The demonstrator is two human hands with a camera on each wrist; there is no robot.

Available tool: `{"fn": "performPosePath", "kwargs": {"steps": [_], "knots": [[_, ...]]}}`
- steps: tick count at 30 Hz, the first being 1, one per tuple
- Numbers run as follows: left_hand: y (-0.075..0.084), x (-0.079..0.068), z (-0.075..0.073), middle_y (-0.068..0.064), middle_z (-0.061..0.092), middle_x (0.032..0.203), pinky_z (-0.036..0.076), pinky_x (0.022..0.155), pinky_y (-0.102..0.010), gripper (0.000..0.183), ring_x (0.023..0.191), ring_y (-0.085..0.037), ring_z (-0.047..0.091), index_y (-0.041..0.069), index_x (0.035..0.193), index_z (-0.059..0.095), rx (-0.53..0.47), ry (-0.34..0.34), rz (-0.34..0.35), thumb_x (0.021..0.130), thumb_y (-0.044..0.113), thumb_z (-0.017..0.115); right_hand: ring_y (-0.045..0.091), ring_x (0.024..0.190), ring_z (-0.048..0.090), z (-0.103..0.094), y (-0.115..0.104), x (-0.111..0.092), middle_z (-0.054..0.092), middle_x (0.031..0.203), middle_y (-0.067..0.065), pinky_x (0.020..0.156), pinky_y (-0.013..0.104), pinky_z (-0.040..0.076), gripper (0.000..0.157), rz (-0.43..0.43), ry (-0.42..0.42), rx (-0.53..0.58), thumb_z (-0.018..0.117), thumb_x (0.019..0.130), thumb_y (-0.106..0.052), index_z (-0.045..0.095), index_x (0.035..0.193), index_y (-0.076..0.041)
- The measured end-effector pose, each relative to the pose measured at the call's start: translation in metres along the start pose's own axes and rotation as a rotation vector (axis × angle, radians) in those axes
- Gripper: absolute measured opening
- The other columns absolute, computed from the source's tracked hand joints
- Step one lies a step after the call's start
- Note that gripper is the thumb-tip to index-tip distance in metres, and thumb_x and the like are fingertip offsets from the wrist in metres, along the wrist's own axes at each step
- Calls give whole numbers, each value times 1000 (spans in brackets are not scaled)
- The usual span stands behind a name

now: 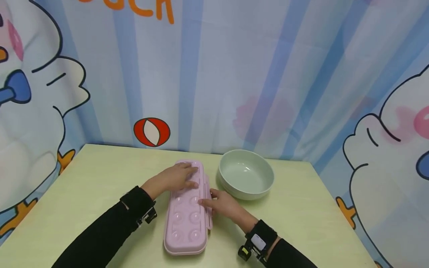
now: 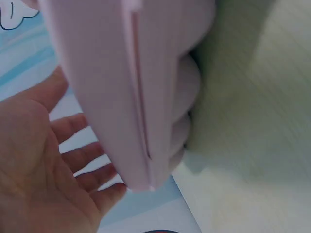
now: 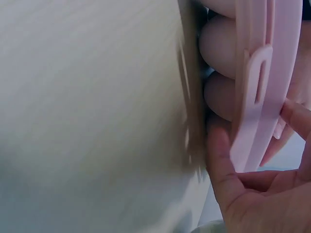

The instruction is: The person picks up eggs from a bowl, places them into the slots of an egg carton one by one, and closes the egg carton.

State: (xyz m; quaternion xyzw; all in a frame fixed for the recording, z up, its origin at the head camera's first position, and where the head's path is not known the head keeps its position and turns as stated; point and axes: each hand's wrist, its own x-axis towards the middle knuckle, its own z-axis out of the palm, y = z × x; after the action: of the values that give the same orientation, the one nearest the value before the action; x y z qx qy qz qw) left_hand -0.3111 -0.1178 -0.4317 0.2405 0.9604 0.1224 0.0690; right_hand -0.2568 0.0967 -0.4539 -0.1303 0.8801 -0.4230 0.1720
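Observation:
A long pink plastic egg box with round bumps in its lid lies lengthwise on the table. Over the lid's far part rests my left hand, its fingers spread. The left wrist view shows that palm beside the box's lid edge. At the box's right side, my right hand holds the edge between thumb and fingers. In the right wrist view its thumb touches the lid's side and a finger lies lower down, near a slotted clasp. The inside of the box is hidden.
Just right of the box's far end stands a pale green bowl, close beyond my right hand. The yellow-green table ends at a striped blue and white curtain with cartoon ducks.

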Motion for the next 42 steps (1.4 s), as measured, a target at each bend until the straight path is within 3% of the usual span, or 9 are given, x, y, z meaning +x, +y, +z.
{"fn": "performPosePath", "kwargs": {"steps": [4, 8, 12, 16, 19, 24, 34, 42], "knots": [[-9, 6, -3, -16, 32, 155, 28, 111, -55, 73, 142, -37, 26, 14, 150, 42, -19, -19, 27, 91, 51, 64, 26, 97, 65, -7, -8, 6, 64, 121, 16, 87, 44, 52, 73, 1, -4, -106, 70, 87, -48, 52, 139, -1], [-10, 9, -7, -18, 31, 155, 25, 113, -57, 72, 143, -40, 24, 13, 150, 40, -23, -27, 62, 92, 49, 63, 30, 120, 56, -9, -15, 17, 59, 131, 19, 99, 48, 46, 83, -4, 17, -174, 68, 87, -54, 44, 145, 0], [-7, 11, -9, -18, 31, 155, 21, 114, -57, 70, 143, -40, 23, 14, 150, 41, -25, -50, 72, 93, 47, 63, 24, 105, 62, -4, -15, 29, 65, 117, 17, 93, 42, 50, 84, -18, 54, -148, 69, 87, -52, 42, 146, 1], [-3, 12, -10, -17, 32, 155, 23, 114, -56, 68, 143, -37, 24, 17, 150, 43, -23, -91, 34, 92, 47, 63, 17, 88, 62, 2, -17, 36, 67, 102, 9, 78, 34, 53, 73, -70, 107, -124, 75, 85, -43, 50, 138, 0], [0, 12, -9, -15, 33, 155, 26, 113, -55, 67, 143, -35, 26, 19, 149, 44, -20, -115, 14, 92, 46, 65, 17, 84, 61, 5, -19, 37, 66, 98, 8, 73, 32, 53, 67, -57, 131, -143, 77, 83, -41, 55, 130, 0], [3, 11, -9, -14, 35, 154, 30, 111, -55, 66, 142, -35, 29, 20, 149, 44, -5, -127, 13, 92, 45, 65, 21, 92, 61, 5, -23, 37, 65, 109, 15, 82, 38, 53, 75, -2, 136, -158, 79, 81, -41, 51, 134, 4], [6, 10, -17, -17, 35, 153, 29, 109, -60, 67, 141, -40, 27, 20, 150, 43, 20, -120, -1, 92, 44, 65, 26, 108, 59, 7, -20, 38, 60, 127, 22, 96, 43, 49, 82, -27, 155, -45, 79, 83, -37, 42, 144, 4], [4, 11, -8, -20, 34, 153, 28, 108, -64, 65, 140, -45, 24, 17, 149, 45, -8, -108, 38, 92, 42, 65, 31, 119, 55, 12, -12, 37, 53, 136, 25, 102, 45, 44, 84, -3, 182, 15, 81, 81, -35, 43, 144, 5]]}}
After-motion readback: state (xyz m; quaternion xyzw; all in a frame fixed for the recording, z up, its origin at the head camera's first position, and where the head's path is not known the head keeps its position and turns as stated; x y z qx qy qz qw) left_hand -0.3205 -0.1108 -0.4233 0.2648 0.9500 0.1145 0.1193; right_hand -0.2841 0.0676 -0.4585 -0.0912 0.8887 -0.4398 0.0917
